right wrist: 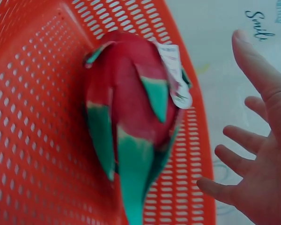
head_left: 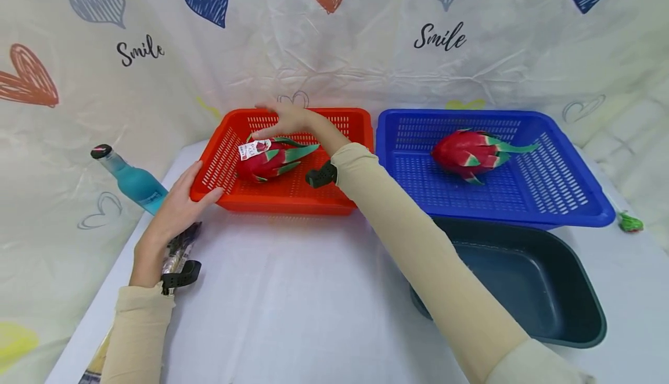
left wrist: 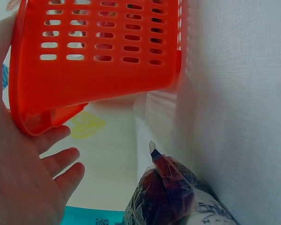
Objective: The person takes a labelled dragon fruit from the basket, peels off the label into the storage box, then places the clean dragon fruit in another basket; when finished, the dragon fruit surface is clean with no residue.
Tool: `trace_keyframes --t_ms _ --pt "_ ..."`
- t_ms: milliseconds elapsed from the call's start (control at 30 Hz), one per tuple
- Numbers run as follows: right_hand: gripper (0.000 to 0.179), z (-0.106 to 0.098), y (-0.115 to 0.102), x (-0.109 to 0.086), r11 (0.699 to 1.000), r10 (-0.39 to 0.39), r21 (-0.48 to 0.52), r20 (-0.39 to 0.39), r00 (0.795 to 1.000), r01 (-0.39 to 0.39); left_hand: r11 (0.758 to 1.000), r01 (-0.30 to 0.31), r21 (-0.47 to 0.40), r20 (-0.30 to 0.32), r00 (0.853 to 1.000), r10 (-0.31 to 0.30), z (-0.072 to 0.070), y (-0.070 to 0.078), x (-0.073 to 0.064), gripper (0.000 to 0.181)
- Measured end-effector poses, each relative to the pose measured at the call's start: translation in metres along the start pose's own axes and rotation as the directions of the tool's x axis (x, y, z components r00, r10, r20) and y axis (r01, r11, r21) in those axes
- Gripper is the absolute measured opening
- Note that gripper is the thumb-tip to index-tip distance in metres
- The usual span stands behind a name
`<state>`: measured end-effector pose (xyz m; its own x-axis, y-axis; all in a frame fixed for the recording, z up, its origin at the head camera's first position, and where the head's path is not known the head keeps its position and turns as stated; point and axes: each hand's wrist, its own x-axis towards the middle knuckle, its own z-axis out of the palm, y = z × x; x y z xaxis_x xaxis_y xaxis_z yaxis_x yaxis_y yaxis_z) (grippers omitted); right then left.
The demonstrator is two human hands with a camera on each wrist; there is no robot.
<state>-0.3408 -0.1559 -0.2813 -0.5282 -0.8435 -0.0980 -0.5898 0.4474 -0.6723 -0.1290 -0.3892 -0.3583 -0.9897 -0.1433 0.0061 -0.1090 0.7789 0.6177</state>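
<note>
My left hand is at the front left corner of the red basket, touching its rim. The corner sits between the thumb and the spread fingers, which look fairly straight in the left wrist view. Inside the basket lies a dragon fruit with green leaf tips and a white label. Over the basket's back part, above the fruit, hovers my right hand. Its fingers are spread and hold nothing; the right wrist view shows them apart from the dragon fruit.
A blue basket holding another dragon fruit stands to the right. Before it is a dark green tub. Left are a turquoise bottle and a plastic-wrapped item. A small green object lies far right.
</note>
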Motion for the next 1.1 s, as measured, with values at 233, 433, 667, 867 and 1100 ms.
trace_keyframes --t_ms 233,433,667,867,1100 --pt "0.089 0.020 0.002 0.011 0.997 -0.008 0.083 0.060 0.998 0.003 1.000 -0.009 -0.020 0.012 1.000 0.009 0.001 0.000 0.002 0.091" --pt "0.086 0.029 0.007 0.017 0.997 -0.040 0.074 0.122 0.992 0.031 1.000 -0.008 -0.029 0.020 1.000 0.009 0.000 0.000 0.003 0.092" --pt "0.087 0.038 0.009 0.024 0.999 0.007 0.029 0.191 0.982 -0.013 0.999 0.009 -0.040 0.045 0.999 -0.007 -0.001 -0.001 0.001 0.091" --pt "0.085 0.042 0.012 0.025 0.998 0.022 0.045 0.201 0.979 -0.031 0.999 0.004 -0.049 0.037 0.999 -0.002 0.000 -0.001 0.001 0.090" --pt "0.081 0.045 0.021 0.024 0.993 -0.043 0.115 0.182 0.982 0.022 0.998 -0.004 -0.055 0.023 1.000 0.006 0.001 -0.001 0.001 0.091"
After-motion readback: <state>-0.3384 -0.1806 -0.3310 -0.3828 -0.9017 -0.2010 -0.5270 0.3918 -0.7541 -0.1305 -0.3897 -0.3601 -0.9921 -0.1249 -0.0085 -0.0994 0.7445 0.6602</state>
